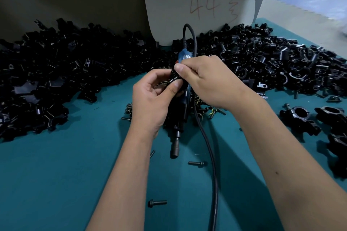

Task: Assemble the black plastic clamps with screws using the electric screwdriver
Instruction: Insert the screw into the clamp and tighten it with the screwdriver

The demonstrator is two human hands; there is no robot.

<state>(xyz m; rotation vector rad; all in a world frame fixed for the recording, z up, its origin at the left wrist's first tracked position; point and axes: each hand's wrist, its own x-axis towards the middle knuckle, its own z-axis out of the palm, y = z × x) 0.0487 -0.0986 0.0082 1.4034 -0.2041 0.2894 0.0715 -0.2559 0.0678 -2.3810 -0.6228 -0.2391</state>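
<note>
Clamp piece (174,77) mostly hidden between fingers.

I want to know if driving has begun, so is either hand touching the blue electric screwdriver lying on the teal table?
Cannot tell. In the head view both hands, left and right, pinch a small black clamp part directly over the blue electric screwdriver, hiding any contact.

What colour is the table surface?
Teal green table surface; head view, the only one, shows it.
</note>
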